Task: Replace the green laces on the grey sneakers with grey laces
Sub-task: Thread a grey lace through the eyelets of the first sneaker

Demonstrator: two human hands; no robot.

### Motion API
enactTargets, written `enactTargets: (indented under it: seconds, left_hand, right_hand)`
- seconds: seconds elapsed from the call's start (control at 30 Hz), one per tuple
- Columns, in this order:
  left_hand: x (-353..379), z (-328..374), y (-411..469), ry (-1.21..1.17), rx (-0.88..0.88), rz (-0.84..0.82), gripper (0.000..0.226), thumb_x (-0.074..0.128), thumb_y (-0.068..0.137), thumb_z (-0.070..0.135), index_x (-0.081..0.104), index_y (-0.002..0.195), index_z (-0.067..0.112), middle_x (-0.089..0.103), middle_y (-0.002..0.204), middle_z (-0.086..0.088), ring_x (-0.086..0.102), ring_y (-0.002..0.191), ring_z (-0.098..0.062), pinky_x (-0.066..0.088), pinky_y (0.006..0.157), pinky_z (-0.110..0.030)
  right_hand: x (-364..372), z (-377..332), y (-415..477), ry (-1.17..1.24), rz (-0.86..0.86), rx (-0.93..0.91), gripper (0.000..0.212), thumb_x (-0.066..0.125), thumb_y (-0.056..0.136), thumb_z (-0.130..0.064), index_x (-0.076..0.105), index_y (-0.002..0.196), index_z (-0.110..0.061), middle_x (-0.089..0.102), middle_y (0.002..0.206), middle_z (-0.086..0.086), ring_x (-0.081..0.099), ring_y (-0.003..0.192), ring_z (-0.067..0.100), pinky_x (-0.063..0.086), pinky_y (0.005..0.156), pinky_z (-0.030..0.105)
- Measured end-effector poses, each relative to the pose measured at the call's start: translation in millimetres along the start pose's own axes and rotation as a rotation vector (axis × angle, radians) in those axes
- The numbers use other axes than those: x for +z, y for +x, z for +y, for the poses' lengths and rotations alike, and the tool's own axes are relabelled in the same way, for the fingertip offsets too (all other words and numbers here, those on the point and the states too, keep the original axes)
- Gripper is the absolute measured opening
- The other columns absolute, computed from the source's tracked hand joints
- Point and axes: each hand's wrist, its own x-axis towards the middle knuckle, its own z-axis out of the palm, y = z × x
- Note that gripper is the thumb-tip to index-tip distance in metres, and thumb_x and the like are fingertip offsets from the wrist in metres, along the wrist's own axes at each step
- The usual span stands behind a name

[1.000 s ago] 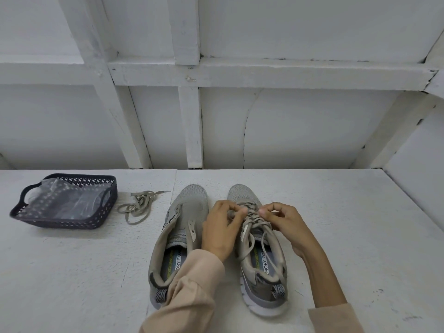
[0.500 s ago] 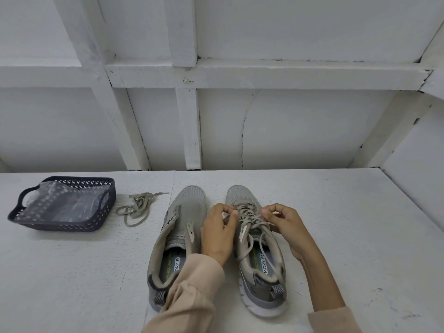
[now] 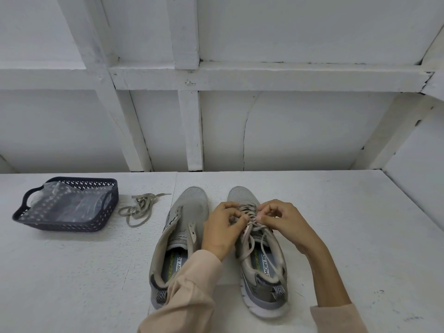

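Two grey sneakers stand side by side on the white table [image 3: 348, 212], toes pointing away from me. The left sneaker [image 3: 185, 236] has no lace and its tongue lies open. The right sneaker [image 3: 262, 267] carries a pale lace [image 3: 254, 239] threaded through its eyelets, the loose ends trailing over the opening. My left hand [image 3: 222, 229] and my right hand [image 3: 282, 219] meet over the upper eyelets, each with fingers curled and pinching the lace. A loose greenish-grey lace [image 3: 139, 207] lies bunched on the table to the left of the shoes.
A dark perforated plastic basket [image 3: 105, 212] with a clear plastic bag [image 3: 64, 203] inside stands at the far left. A white framed wall rises right behind the table's back edge. The table's right edge runs diagonally at the right.
Both hands have shifted slightly along the lace of the right sneaker and drawn closer together. The shoes, loose lace and basket have not moved.
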Motion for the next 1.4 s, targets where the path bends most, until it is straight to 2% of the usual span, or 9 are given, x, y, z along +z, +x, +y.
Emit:
enactTargets:
  seconds: [0.13,0.4,0.5,0.6,0.83,0.97,1.07,1.23,1.4]
  left_hand:
    - [5.2,-1.2,-7.2,0.095,0.031,0.009,0.024,0.05,0.089,0.043,0.063,0.085,0.022,0.051,0.122,0.015,0.059,0.102,-0.008,0.047,0.094,-0.039]
    - [4.2,-3.5,-13.5,0.05,-0.03,0.031,0.022,0.044,0.099,0.029,0.059,0.09,0.016,0.046,0.123,0.019,0.055,0.105,-0.006,0.04,0.1,-0.04]
    - [3.1,-1.5,-12.2,-0.01,-0.03,0.04,0.021,0.047,0.093,0.04,0.059,0.085,0.025,0.05,0.121,0.017,0.057,0.107,-0.007,0.041,0.102,-0.042]
    - [3.4,1.3,-8.9,-0.023,-0.004,0.016,0.02,0.061,0.092,0.038,0.066,0.089,0.019,0.052,0.125,0.01,0.059,0.096,-0.002,0.046,0.095,-0.025]
    - [8.3,-5.2,-7.6,0.0,0.049,0.074,0.018,0.056,0.09,0.037,0.06,0.078,0.024,0.053,0.122,0.012,0.059,0.097,-0.002,0.048,0.094,-0.041]
    - [13.0,-14.7,-11.1,-0.049,-0.03,0.156,0.017,0.048,0.099,0.025,0.055,0.084,0.025,0.05,0.125,0.016,0.054,0.108,-0.008,0.04,0.102,-0.048]
    - [10.5,-15.3,-11.0,-0.119,-0.058,0.162,0.019,0.047,0.097,0.029,0.059,0.085,0.02,0.053,0.12,0.018,0.052,0.107,-0.005,0.041,0.102,-0.047]
    - [4.0,1.0,-9.6,-0.09,-0.025,0.099,0.031,0.055,0.084,0.051,0.062,0.092,0.022,0.055,0.121,0.011,0.049,0.088,0.024,0.043,0.096,-0.031]
    - [6.3,-1.6,-6.9,-0.02,0.034,0.081,0.033,0.063,0.083,0.046,0.07,0.095,0.016,0.056,0.123,0.006,0.055,0.092,0.004,0.05,0.095,-0.032]
  right_hand:
    - [1.8,1.1,-0.4,-0.056,-0.041,0.01,0.021,0.06,0.091,-0.004,0.06,0.073,-0.016,0.062,0.113,-0.003,0.057,0.09,0.012,0.045,0.08,0.028]
    - [-7.3,18.0,-6.2,0.294,-0.075,0.143,0.016,0.05,0.098,-0.003,0.059,0.102,0.009,0.068,0.115,0.011,0.061,0.1,0.026,0.05,0.096,0.042]
    - [-6.5,11.4,-8.1,0.241,-0.073,0.121,0.015,0.061,0.094,-0.016,0.065,0.097,-0.002,0.07,0.105,0.016,0.063,0.09,0.022,0.052,0.093,0.038]
    - [-3.2,5.9,-6.6,0.121,-0.073,0.092,0.023,0.074,0.083,-0.033,0.07,0.092,-0.011,0.072,0.095,0.016,0.066,0.083,0.026,0.053,0.088,0.038]
    - [2.4,9.4,-1.1,0.084,0.006,0.052,0.012,0.064,0.09,-0.006,0.065,0.079,-0.009,0.068,0.11,0.007,0.061,0.082,0.016,0.053,0.077,0.033]
    - [-2.0,15.8,-3.1,0.33,0.026,0.154,0.014,0.05,0.098,-0.002,0.06,0.095,0.007,0.065,0.113,0.013,0.062,0.092,0.022,0.055,0.074,0.027]
    - [-4.7,15.8,-8.8,0.488,0.035,0.195,0.016,0.05,0.098,-0.002,0.062,0.087,0.001,0.066,0.108,0.018,0.065,0.092,0.02,0.054,0.077,0.027]
    - [-0.5,2.4,-9.5,0.282,-0.018,0.135,0.022,0.071,0.084,-0.027,0.066,0.089,-0.006,0.071,0.085,0.004,0.065,0.077,0.01,0.052,0.068,0.019]
    - [1.9,1.2,-4.3,0.16,0.005,0.069,0.016,0.076,0.082,-0.02,0.069,0.083,-0.006,0.073,0.076,0.008,0.065,0.069,0.014,0.051,0.067,0.025]
